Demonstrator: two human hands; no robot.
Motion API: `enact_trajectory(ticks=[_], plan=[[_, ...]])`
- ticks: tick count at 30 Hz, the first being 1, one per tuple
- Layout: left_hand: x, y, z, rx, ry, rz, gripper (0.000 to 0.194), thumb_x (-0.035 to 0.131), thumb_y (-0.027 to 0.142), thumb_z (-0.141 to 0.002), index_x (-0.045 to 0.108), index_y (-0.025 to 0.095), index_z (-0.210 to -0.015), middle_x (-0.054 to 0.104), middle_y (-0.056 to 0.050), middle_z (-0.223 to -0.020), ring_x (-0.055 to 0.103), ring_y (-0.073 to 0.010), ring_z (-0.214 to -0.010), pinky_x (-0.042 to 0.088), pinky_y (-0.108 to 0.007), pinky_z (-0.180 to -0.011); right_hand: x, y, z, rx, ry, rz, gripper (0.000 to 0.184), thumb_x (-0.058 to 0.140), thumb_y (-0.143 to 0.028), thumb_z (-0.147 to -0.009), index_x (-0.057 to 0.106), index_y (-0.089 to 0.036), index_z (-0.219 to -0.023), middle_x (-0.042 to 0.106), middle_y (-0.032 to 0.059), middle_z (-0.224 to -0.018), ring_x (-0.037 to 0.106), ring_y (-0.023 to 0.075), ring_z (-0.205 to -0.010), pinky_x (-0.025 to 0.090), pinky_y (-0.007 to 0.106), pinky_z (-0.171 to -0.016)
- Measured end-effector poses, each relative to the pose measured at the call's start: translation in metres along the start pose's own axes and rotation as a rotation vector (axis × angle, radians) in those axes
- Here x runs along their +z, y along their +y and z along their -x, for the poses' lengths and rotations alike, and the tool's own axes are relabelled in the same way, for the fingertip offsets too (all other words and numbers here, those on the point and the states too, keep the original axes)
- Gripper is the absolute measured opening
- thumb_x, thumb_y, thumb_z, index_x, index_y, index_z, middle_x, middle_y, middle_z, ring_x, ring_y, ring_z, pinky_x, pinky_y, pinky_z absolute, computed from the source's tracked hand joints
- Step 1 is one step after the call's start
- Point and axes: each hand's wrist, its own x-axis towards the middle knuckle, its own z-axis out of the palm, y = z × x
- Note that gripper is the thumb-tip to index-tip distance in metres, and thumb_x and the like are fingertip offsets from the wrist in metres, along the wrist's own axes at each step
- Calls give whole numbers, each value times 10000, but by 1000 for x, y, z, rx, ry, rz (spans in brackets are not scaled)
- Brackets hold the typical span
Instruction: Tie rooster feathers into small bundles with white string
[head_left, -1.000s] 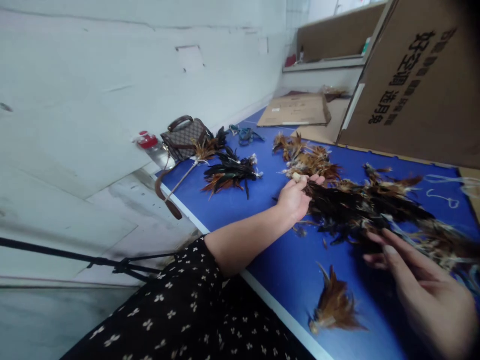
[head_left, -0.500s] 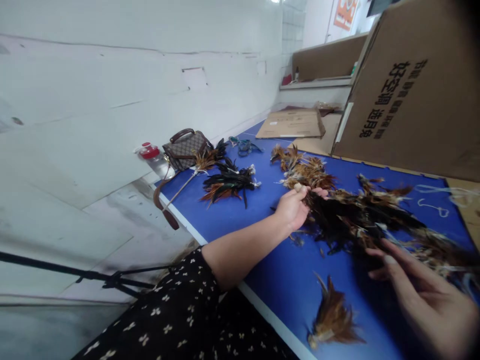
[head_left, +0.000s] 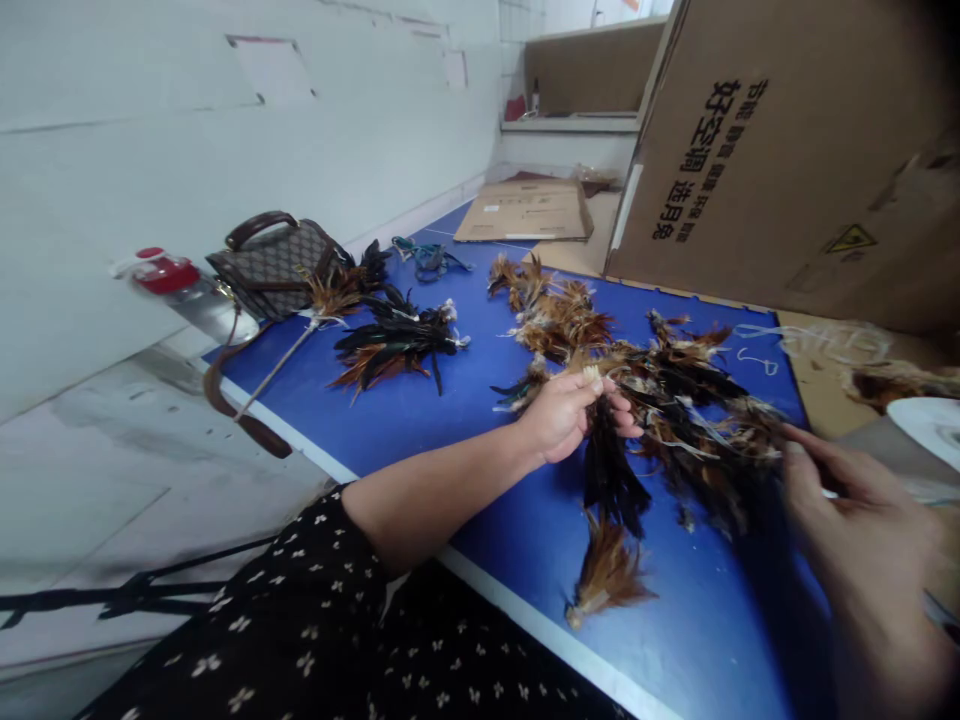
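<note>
My left hand (head_left: 574, 415) is closed round the pale bound end of a bundle of black feathers (head_left: 611, 475), whose tips hang down over the blue table. Behind and right of it spreads a pile of brown and black feathers (head_left: 697, 410) with white strings among them. At the right end of this pile is my right hand (head_left: 870, 540), slightly blurred, its thumb and forefinger tips close together in a pinch. What lies between them is hard to make out. A small brown feather bundle (head_left: 607, 575) lies alone, nearer the front edge.
Black feather bundles (head_left: 397, 340) lie left, by a feather-topped stick (head_left: 277, 370). A patterned handbag (head_left: 277, 265) and a red-capped bottle (head_left: 187, 290) stand along the wall. A large cardboard sheet (head_left: 787, 160) rises behind; flat cardboard (head_left: 525, 210) lies farther back.
The black feather bundle in my left hand has swung from pointing right to hanging down. My right hand has drawn its thumb and forefinger together beside the pile. The view has shifted right.
</note>
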Motion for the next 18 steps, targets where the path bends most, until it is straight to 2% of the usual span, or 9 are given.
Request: enact_trajectory(ticks=[2, 4, 8, 10, 12, 16, 18], plan=[[1, -3, 3, -14, -36, -31, 166, 748, 243, -1152, 669, 154, -1035, 729, -21, -844, 698, -145, -670, 772, -469, -832, 11, 5, -2, -137, -43, 45, 528, 674, -668, -1069, 958, -237, -1179, 927, 145, -1177, 880, 366, -1091, 677, 535, -1062], [2, -8, 7, -29, -81, -71, 197, 772, 293, -1142, 656, 172, -1039, 668, 16, -814, 614, -120, -619, 743, -390, -702, 25, 12, -3, -175, -62, 72, 559, 670, -715, -1042, 943, -230, -1101, 923, 159, -1147, 872, 375, -1099, 653, 559, -1109], [5, -14, 14, -51, -178, -115, 236, 801, 348, -1115, 645, 190, -1037, 597, 41, -789, 478, -80, -558, 493, -192, -493, 44, 18, -4, -185, -100, 72, 505, 683, -707, -1019, 904, -255, -973, 903, 135, -1014, 859, 344, -1008, 662, 513, -1040], [8, -14, 18, -65, -190, -134, 283, 837, 385, -1098, 643, 191, -1027, 564, 53, -775, 406, -53, -543, 353, -144, -477, 41, 13, -3, -198, -89, 50, 477, 684, -682, -1040, 877, -262, -921, 898, 122, -980, 860, 326, -972, 672, 478, -999], [11, -11, 21, -60, -165, -169, 340, 870, 434, -1084, 643, 192, -1012, 526, 67, -759, 346, -37, -540, 273, -135, -486, 31, 4, -2, -205, -29, 31, 457, 685, -650, -1081, 879, -252, -967, 908, 125, -1019, 867, 326, -992, 678, 472, -1019], [15, -7, 24, 9, -117, -222, 367, 856, 480, -1096, 639, 199, -1001, 484, 79, -740, 313, -44, -547, 246, -151, -489, 7, -24, 3, -204, 101, -28, 378, 717, -575, -1145, 905, -248, -1172, 918, 119, -1123, 872, 334, -1097, 673, 501, -1137], [15, -7, 24, 36, -123, -234, 347, 826, 467, -1115, 636, 200, -1001, 480, 80, -734, 316, -49, -546, 256, -156, -489, 0, -37, 5, -200, 95, -94, 350, 738, -572, -1142, 910, -270, -1183, 914, 103, -1115, 875, 340, -1115, 665, 529, -1190]])
